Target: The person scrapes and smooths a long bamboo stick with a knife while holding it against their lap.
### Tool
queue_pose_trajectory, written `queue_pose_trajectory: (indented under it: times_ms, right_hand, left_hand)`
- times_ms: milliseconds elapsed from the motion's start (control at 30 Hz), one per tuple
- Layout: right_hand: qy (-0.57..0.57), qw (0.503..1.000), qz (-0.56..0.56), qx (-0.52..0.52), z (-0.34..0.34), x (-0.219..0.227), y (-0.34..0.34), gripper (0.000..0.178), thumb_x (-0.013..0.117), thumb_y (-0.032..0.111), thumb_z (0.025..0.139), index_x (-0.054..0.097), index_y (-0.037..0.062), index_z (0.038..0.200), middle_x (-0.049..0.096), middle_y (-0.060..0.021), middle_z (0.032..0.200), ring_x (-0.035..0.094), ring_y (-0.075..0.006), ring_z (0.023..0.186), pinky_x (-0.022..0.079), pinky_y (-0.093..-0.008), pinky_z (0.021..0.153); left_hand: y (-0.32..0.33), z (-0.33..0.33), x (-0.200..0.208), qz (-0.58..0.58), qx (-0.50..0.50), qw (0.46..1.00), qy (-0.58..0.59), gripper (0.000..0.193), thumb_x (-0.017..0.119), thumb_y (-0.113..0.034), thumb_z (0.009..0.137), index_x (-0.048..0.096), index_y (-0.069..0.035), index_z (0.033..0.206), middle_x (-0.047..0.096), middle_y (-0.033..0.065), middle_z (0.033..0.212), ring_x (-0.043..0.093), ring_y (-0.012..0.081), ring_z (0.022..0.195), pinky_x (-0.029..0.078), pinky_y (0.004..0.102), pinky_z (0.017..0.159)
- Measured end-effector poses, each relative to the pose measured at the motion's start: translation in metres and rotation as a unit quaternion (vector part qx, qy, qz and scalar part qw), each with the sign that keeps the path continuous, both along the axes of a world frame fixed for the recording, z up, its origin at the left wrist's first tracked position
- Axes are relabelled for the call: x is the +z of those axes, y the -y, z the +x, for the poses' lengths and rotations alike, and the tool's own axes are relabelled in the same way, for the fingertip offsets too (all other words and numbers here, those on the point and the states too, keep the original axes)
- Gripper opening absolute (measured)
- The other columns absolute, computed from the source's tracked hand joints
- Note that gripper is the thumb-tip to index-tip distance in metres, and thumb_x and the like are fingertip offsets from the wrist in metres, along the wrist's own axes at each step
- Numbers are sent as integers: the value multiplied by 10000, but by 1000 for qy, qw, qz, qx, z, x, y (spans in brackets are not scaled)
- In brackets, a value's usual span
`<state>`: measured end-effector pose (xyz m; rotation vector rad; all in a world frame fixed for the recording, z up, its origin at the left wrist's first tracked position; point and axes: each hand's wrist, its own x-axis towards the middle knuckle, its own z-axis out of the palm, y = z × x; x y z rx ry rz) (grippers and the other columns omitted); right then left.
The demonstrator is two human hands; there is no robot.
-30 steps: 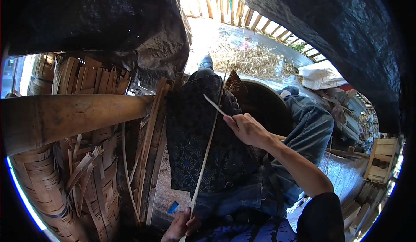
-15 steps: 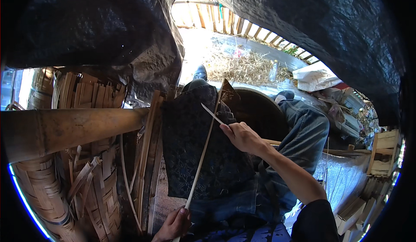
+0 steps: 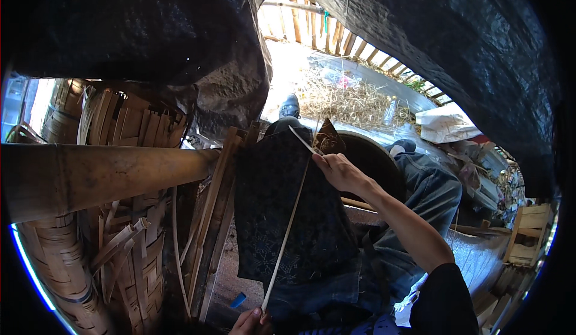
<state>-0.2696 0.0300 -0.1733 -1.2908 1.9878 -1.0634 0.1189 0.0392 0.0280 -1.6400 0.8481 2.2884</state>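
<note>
A long thin bamboo strip (image 3: 285,239) runs from near my body away over a dark patterned cloth (image 3: 264,203) on my lap. My left hand (image 3: 251,323), partly cut off by the lower edge, pinches the strip's near end. With my right hand (image 3: 342,172) I grip a knife (image 3: 303,139) whose narrow pale blade points far and left. The blade crosses the strip near its far part. The knife's handle is hidden inside my fingers.
At left a thick bamboo pole (image 3: 114,179) juts across, above woven bamboo baskets (image 3: 57,263). Upright wooden slats (image 3: 210,215) stand beside my lap. Dark sheeting (image 3: 432,41) hangs overhead. Straw (image 3: 354,101) and a plastic bottle (image 3: 390,112) lie beyond my feet; a wooden crate (image 3: 531,227) is at right.
My right hand and the knife have moved farther away along the strip. My left hand sits lower in the picture, and the whole view has shifted slightly.
</note>
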Motion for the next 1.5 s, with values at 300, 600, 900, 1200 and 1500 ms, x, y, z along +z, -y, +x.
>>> queue_pose_trajectory:
  times_ms: [300, 600, 900, 1200, 1500]
  right_hand:
    - [43, 997, 37, -45, 14, 15, -9, 557, 374, 376, 994, 551, -41, 671, 534, -259, 601, 569, -424, 598, 410, -467, 540]
    - [143, 972, 143, -118, -39, -49, 34, 731, 200, 545, 978, 523, -15, 636, 548, -172, 581, 568, -303, 579, 445, -432, 613]
    - [150, 977, 74, -132, -7, 15, -15, 647, 264, 493, 994, 376, -3, 593, 355, -142, 476, 341, -214, 430, 328, -424, 482]
    - [120, 985, 122, 4, 3, 28, -20, 576, 364, 391, 999, 505, -17, 618, 485, -215, 528, 491, -388, 489, 378, -446, 509]
    - [189, 962, 198, -9, -15, 7, 16, 611, 306, 434, 1005, 541, -37, 696, 492, -173, 525, 471, -216, 460, 401, -397, 518]
  left_hand:
    - [21, -19, 13, 115, 94, 982, 114, 259, 439, -461, 947, 481, -221, 860, 346, -43, 458, 316, 127, 295, 248, 249, 273]
    - [12, -32, 45, 39, -4, 993, 110, 294, 386, -421, 978, 508, -194, 837, 418, -50, 557, 369, 96, 402, 288, 235, 348]
    - [26, -45, 29, -60, -72, 986, 136, 337, 412, -436, 976, 544, -130, 931, 449, -46, 623, 400, 72, 511, 318, 224, 448]
    - [21, -53, 26, -246, -280, 924, 81, 296, 418, -262, 982, 559, -8, 925, 547, 104, 703, 520, 221, 639, 407, 349, 558]
    - [-5, -33, 24, -326, -280, 902, 33, 312, 369, -256, 984, 546, -12, 902, 508, 151, 593, 501, 311, 496, 384, 400, 477]
